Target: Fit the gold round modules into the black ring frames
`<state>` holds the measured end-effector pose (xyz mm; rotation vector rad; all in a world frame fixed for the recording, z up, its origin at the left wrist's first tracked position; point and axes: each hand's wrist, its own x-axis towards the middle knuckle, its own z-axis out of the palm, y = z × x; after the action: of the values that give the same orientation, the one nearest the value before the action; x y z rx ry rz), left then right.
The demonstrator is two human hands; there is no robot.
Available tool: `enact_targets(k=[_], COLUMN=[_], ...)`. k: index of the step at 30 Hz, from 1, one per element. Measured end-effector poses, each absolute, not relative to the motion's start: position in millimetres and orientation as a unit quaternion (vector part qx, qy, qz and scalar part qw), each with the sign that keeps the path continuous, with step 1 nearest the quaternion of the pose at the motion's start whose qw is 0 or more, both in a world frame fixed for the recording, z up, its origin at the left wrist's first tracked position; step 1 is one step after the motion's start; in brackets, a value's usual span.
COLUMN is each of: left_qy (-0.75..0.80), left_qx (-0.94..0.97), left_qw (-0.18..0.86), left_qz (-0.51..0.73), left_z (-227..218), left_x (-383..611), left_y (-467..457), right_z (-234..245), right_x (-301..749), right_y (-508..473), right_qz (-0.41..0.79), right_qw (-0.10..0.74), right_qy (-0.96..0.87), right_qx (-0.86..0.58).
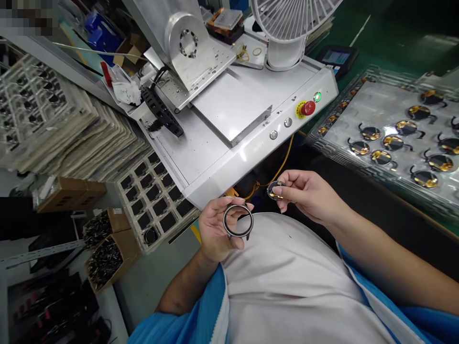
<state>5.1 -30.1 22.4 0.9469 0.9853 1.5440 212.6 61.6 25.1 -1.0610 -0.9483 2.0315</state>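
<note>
My left hand [218,224] grips a round watch case ring [225,223] by its edge, with its dark rim and small lugs showing and its middle open. To the right, my right hand [304,193] pinches a small round black-and-gold electronic module [272,190] between thumb and fingers. The two parts are apart, held in front of my body just below the machine's front edge. Similar round modules with short curled flex tails [392,143] lie in a clear plastic tray [344,119] on the right. My fingers hide part of the module I hold.
Ahead stands a white machine bench [211,179] with a red emergency button [307,108], a metal fixture [186,48] and a fan [287,52]. On the left are stacked trays [82,138], a compartment tray [154,200] and cardboard boxes [122,255] of small dark parts.
</note>
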Motion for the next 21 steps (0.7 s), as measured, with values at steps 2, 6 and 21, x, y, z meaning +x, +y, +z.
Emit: enact_targets(k=[2,6,21], left_qy=[0.416,0.401,0.333], left_qx=[0.393,0.398,0.494], left_qw=[0.515,0.521,0.479], left_qz=[0.639,0.64,0.645], left_z=[22.3,22.5,13.5], left_x=[4.9,4.6,3.2], left_y=[-30.4,-30.4,-24.1], right_z=[25.6,25.9,33.4], right_x=[211.9,211.0,211.8], right_y=[61.7,62.3,60.6], right_qz=[0.776,0.779,0.793], right_qw=[0.322,0.321,0.309], right_qy=[-0.36,-0.355,-0.35], right_qx=[-0.406,-0.405,-0.391])
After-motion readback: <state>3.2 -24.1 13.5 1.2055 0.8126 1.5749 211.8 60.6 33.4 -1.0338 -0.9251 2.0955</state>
